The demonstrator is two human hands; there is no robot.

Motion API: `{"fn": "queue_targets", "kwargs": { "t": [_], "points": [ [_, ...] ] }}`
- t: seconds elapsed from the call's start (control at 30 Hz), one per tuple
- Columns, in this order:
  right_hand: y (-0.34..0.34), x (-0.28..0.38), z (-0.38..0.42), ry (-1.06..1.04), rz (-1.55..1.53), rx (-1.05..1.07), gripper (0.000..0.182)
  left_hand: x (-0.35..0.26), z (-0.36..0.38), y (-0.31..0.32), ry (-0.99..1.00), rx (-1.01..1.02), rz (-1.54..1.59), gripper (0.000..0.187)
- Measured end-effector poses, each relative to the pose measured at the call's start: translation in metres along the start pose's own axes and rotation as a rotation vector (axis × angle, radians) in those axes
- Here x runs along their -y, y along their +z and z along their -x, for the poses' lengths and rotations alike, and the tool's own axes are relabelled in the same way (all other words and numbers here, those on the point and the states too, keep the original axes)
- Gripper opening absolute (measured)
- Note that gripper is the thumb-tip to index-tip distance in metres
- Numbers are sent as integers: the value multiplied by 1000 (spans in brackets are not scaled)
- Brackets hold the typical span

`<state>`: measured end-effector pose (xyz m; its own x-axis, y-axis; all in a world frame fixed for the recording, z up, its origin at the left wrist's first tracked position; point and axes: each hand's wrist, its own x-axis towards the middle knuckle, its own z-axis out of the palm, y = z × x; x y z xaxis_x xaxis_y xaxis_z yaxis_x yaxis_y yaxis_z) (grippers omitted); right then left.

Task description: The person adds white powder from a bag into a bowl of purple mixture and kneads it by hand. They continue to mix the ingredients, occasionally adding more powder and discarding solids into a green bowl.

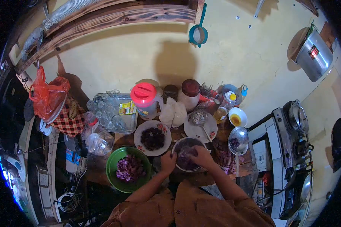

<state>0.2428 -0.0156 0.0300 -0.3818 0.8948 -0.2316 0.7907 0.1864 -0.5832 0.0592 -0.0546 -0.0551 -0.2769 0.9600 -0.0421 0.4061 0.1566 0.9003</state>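
A pale bowl [187, 169] of purple mash [184, 156] stands at the table's front, between my hands. My left hand [168, 163] is closed on the bowl's left rim. Over the right side, my right hand [201, 156] reaches in with its fingers curled into the mash; their tips are hidden. To the left, a green basin [110, 174] holds chopped purple pieces [129, 168]. Behind it is a floral plate [142, 128] with dark purple balls [152, 139]. Another plate [192, 133], behind the bowl, carries a perforated skimmer [199, 118].
At right, a long-handled ladle [237, 151] rests over a bowl, near scattered purple peelings [228, 162]. A pink-lidded pitcher [144, 100], jars and a tray of glasses [130, 123] line the back. The stove [279, 140] stands right; a red bag [49, 94] hangs left.
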Motion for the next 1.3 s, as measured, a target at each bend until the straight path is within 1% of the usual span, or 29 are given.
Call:
{"fn": "queue_targets", "kwargs": {
  "t": [0.03,0.1,0.13,0.17,0.2,0.23,0.3,0.33,0.4,0.53,0.6,0.63,0.7,0.73,0.77,0.8,0.83,0.87,0.9,0.93,1.0,1.03,1.1,1.13,1.2,1.23,1.3],
  "points": [
    [22,-9,-9,0,-1,2,63,-3,0,-2,-5,6,-16,30],
    [75,-31,-28,-172,-18,-240,58,3,2,2,-18,7,8,30],
    [76,-19,-27,-175,-18,-240,58,1,1,3,-30,7,31,31],
    [78,-8,-23,-100,93,-240,57,1,0,3,-31,3,30,31],
    [78,0,-22,-24,204,-239,56,-6,2,0,-8,-39,7,31],
    [80,0,-25,-24,204,-236,56,-9,2,-2,14,-78,-16,31],
    [83,-4,-30,97,214,-107,54,-2,-2,2,1,-62,7,31],
    [84,-7,-34,94,218,-100,54,1,-3,4,-9,-50,28,32],
    [85,-8,-46,164,323,26,51,2,0,3,-11,-35,9,33],
    [79,-9,-52,187,296,-35,48,-6,-2,-4,22,-8,-60,35],
    [77,-14,-56,217,245,33,45,-6,-1,-4,5,-7,-104,35],
    [69,-8,-54,206,246,24,45,-8,-5,-6,-10,-2,-146,34],
    [52,3,-36,117,191,-197,45,-13,-4,-11,21,6,-137,34],
    [42,11,-27,114,194,-195,45,-15,-1,-13,39,29,-128,34],
    [32,18,-17,-11,219,-368,45,-16,0,-13,31,30,-124,34],
    [29,20,-9,-135,243,-537,45,-17,2,-12,-11,10,-44,34],
    [33,8,-2,-127,246,-526,45,-18,5,-12,-52,-8,34,35],
    [41,-9,4,-234,154,-268,49,-19,6,-12,-56,-2,37,35],
    [37,-7,9,-336,59,-12,52,-19,5,-12,-52,20,12,35],
    [32,-5,12,-332,59,-11,52,-18,5,-12,-47,41,-14,35],
    [17,3,15,66,-187,225,60,-16,5,-11,-50,47,-18,34],
    [18,3,13,66,-187,225,60,-15,4,-11,-51,50,-21,34],
    [28,2,4,-100,87,-184,68,-14,6,-10,-41,28,-42,34],
    [37,3,1,-99,86,-180,68,-13,7,-10,-29,9,-64,34],
    [58,4,-8,-26,260,6,74,-9,7,-7,-21,6,-82,34],
    [63,2,-14,-27,259,6,74,-6,6,-6,-10,2,-99,34],
    [73,-3,-24,-5,414,-16,70,5,5,-1,10,-11,-97,34]
  ]
}}
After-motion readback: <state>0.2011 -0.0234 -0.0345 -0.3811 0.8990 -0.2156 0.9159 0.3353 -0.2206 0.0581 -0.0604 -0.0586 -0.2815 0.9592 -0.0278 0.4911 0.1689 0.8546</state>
